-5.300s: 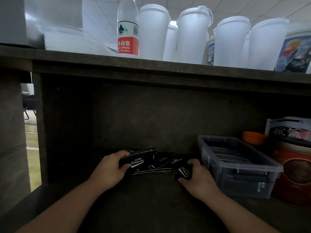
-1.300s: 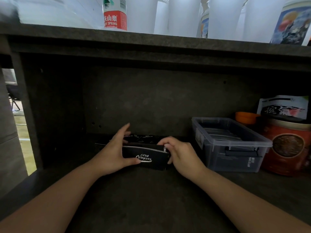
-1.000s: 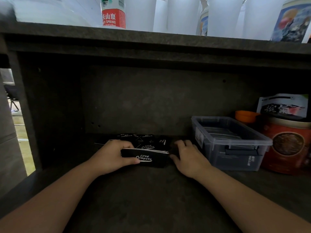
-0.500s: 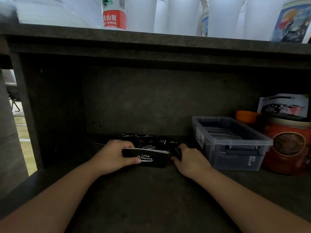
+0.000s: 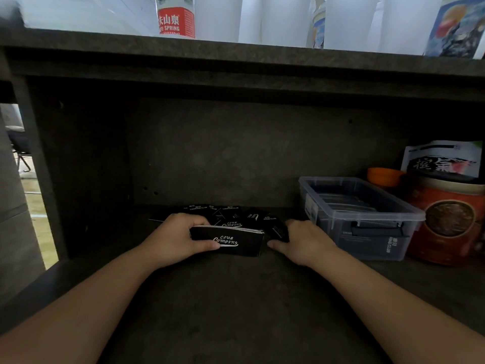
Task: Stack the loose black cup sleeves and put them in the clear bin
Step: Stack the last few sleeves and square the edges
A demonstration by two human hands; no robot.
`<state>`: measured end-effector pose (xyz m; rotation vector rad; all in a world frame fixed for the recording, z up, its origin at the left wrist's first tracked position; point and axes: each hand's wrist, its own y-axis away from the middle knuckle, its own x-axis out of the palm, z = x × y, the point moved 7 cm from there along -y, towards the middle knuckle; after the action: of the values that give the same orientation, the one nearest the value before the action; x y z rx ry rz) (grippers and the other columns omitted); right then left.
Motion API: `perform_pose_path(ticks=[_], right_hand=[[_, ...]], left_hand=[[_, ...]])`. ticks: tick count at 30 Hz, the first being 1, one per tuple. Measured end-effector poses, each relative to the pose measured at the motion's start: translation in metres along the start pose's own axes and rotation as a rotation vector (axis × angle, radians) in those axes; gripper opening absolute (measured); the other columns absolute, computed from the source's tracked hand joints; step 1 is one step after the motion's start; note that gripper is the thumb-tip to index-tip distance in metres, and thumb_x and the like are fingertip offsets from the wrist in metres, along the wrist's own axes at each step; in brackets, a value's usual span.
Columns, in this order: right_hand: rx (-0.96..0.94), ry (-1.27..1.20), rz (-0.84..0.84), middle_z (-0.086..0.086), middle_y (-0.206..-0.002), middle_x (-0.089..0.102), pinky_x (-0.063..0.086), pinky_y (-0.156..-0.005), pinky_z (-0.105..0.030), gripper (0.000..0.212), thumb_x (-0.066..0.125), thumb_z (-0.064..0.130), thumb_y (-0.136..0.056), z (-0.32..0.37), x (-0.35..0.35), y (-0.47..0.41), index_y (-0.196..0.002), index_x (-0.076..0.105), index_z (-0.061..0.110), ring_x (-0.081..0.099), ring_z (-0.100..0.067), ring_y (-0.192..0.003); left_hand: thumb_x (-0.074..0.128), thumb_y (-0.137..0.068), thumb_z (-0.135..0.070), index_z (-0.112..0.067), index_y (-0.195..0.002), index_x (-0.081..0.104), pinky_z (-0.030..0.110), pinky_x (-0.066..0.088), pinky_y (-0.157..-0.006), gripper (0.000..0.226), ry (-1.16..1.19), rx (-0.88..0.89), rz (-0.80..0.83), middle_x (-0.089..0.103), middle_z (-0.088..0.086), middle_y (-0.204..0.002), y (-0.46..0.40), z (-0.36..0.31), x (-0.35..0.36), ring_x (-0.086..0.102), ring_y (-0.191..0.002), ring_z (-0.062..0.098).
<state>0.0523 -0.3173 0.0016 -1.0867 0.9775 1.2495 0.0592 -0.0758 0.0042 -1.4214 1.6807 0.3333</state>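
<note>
Head view: the left hand (image 5: 173, 239) still clamps the sleeve stack (image 5: 227, 240) upright on the shelf, while the right hand (image 5: 301, 239), off the stack since a second ago, now pinches a loose sleeve (image 5: 277, 229) just beside it. More loose sleeves (image 5: 225, 214) lie behind both grips; the clear bin (image 5: 362, 219) stands right of them, so stacking goes on.

A dark stone-grey shelf (image 5: 236, 298) sits in dim light under a thick upper board (image 5: 236, 64). Its back wall (image 5: 236, 153) is dark (speckled). At left, a gap shows brighter wood flooring (image 5: 39, 214).
</note>
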Motion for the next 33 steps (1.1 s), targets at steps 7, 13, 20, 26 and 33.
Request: perform_pose_path(ticks=[7, 13, 20, 26, 33], right_hand=[[-0.080, 0.218, 0.092, -0.010, -0.119, 0.057, 0.045, -0.074, -0.026, 0.032, 0.053, 0.012, -0.095, 0.015, 0.005, 0.007, -0.127, 0.052, 0.008, 0.059, -0.021, -0.103], [-0.017, 0.160, -0.274, -0.015, -0.110, 0.063, 0.043, -0.064, -0.027, 0.039, 0.051, -0.003, -0.091, 0.013, -0.025, 0.013, -0.127, 0.040, 0.003, 0.065, -0.025, -0.095], [-0.223, -0.143, -0.541, -0.011, -0.119, 0.059, 0.051, -0.080, -0.028, 0.059, 0.054, -0.006, -0.087, 0.028, -0.043, 0.024, -0.140, 0.035, 0.013, 0.062, -0.023, -0.100], [-0.578, -0.344, -0.151, 0.004, -0.111, 0.060, 0.048, -0.088, -0.027, 0.021, 0.044, 0.026, -0.101, 0.065, -0.004, 0.029, -0.115, 0.059, 0.021, 0.056, -0.005, -0.101], [-0.482, -0.389, -0.258, 0.008, -0.111, 0.058, 0.048, -0.090, -0.024, 0.022, 0.057, 0.017, -0.094, 0.048, -0.011, 0.018, -0.112, 0.058, 0.029, 0.054, -0.002, -0.102]], left_hand=[[0.082, -0.073, -0.036, -0.030, -0.081, 0.070, 0.031, 0.055, -0.081, 0.015, 0.002, 0.002, -0.005, 0.069, -0.022, -0.085, -0.001, 0.000, 0.000, 0.066, -0.081, -0.002], [0.084, -0.072, -0.034, -0.036, -0.089, 0.067, 0.030, 0.053, -0.086, 0.024, 0.021, 0.025, -0.018, 0.070, -0.020, -0.089, -0.001, -0.001, -0.001, 0.065, -0.086, -0.004], [0.089, -0.064, -0.034, -0.039, -0.151, 0.016, 0.025, 0.039, -0.107, 0.114, 0.075, -0.012, -0.034, 0.036, -0.020, -0.138, -0.004, 0.005, 0.002, 0.049, -0.122, 0.001], [0.087, -0.067, -0.036, -0.049, -0.146, 0.020, 0.033, 0.042, -0.109, 0.104, 0.081, 0.039, -0.028, 0.040, -0.020, -0.141, -0.003, 0.003, 0.004, 0.050, -0.122, 0.001], [0.064, -0.069, -0.073, -0.056, -0.137, 0.023, 0.040, 0.039, -0.109, 0.080, 0.577, -0.099, -0.097, 0.047, -0.016, -0.134, -0.011, 0.008, 0.003, 0.052, -0.122, 0.012]])
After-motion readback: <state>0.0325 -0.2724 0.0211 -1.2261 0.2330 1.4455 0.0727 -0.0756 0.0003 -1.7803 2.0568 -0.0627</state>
